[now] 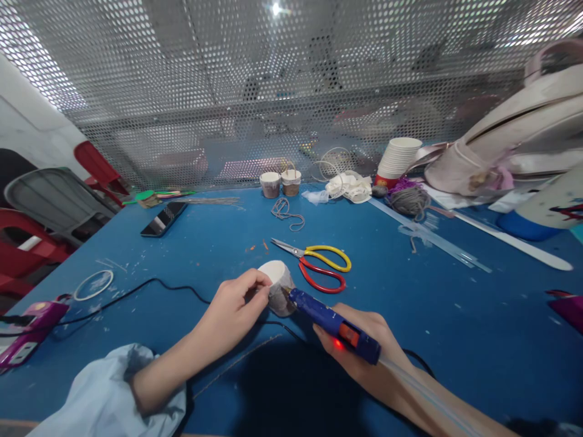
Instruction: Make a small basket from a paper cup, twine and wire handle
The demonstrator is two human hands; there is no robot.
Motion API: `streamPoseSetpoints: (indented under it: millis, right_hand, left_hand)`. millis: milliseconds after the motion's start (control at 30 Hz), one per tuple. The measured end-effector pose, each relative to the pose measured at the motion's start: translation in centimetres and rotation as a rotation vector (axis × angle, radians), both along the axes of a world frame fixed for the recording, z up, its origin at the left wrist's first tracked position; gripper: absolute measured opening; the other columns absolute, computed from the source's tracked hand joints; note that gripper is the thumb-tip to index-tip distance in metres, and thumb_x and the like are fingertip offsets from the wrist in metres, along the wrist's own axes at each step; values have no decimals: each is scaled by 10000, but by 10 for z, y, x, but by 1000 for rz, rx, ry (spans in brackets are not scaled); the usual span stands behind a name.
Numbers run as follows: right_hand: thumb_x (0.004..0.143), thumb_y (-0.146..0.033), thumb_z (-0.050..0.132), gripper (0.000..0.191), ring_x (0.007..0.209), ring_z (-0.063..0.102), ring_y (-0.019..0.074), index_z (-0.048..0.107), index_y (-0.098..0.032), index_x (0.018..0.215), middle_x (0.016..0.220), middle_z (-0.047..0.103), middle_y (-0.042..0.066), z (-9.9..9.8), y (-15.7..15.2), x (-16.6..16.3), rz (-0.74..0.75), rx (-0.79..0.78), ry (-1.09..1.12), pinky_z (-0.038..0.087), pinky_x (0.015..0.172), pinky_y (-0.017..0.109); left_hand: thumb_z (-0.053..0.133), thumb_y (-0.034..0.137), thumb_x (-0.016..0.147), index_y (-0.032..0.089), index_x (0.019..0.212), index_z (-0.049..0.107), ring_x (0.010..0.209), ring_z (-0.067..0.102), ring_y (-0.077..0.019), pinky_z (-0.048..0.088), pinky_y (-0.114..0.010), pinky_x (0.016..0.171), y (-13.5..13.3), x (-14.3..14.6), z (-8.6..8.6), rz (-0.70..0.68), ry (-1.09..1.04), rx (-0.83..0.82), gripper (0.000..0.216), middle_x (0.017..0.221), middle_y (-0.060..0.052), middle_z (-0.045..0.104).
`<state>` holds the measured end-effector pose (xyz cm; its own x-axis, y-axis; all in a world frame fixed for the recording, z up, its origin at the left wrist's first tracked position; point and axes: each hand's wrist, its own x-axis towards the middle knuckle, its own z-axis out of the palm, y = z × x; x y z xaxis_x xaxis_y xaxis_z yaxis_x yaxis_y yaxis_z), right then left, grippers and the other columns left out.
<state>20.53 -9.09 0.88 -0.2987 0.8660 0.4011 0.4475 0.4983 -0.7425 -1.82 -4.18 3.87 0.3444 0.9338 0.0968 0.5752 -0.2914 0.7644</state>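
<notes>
My left hand pinches the near left rim of a small paper cup, white inside and greyish outside. The cup is tilted a little on the blue table. A blue hot glue gun lies in my right hand, its fingers wrapped around the handle. A red light glows on the gun, and a clear glue stick sticks out of its back. The nozzle is at the right side of the cup; whether it touches cannot be told. Just beyond the cup lie scissors with one yellow and one red handle.
Two small cups stand at the back near loose grey cord. At the right are stacked paper cups, grey yarn, glue sticks and a bag. A phone and a purple power strip with a black cable lie left.
</notes>
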Motion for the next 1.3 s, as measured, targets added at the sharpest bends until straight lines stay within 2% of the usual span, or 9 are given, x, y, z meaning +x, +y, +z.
streamPoseSetpoints:
  millis: [200, 733, 967, 1133, 1300]
  right_hand:
    - [848, -176, 540, 148, 511, 470, 91, 533, -189, 700, 604, 533, -21, 0, -3, -3, 58, -65, 0, 349, 520, 221]
    - [848, -168, 535, 146, 513, 478, 87, 527, -186, 704, 607, 544, -17, 1, -3, -1, 81, -35, -61, 336, 511, 213]
    - [866, -204, 528, 159, 508, 452, 90, 535, -188, 707, 602, 524, -16, -2, -4, 0, 54, -34, -26, 328, 503, 226]
    - [862, -200, 546, 206, 455, 398, 74, 492, -203, 663, 555, 472, -49, 4, -4, 6, 32, -64, -9, 319, 457, 210]
    - [820, -173, 564, 219, 425, 403, 80, 480, -215, 623, 521, 489, -51, 8, -3, 10, -32, -76, -14, 297, 407, 214]
  left_hand:
    - [450, 258, 892, 172, 839, 586, 613, 520, -106, 388, -213, 597, -2, 0, -1, -16, -6, -10, 169, 666, 32, 575]
    - [454, 252, 892, 176, 843, 594, 609, 511, -105, 381, -211, 588, -2, 0, -1, -20, -13, 0, 167, 667, 30, 574]
    - [450, 262, 892, 177, 843, 592, 610, 511, -109, 378, -216, 586, -2, 0, -2, -8, -2, -8, 173, 661, 30, 568]
    - [452, 260, 884, 174, 824, 594, 598, 504, -106, 376, -211, 578, -2, 1, 1, 5, -22, -8, 176, 650, 31, 562]
    - [493, 233, 834, 174, 770, 584, 570, 479, -95, 371, -201, 560, -1, 3, 3, 12, -29, 35, 126, 630, 35, 552]
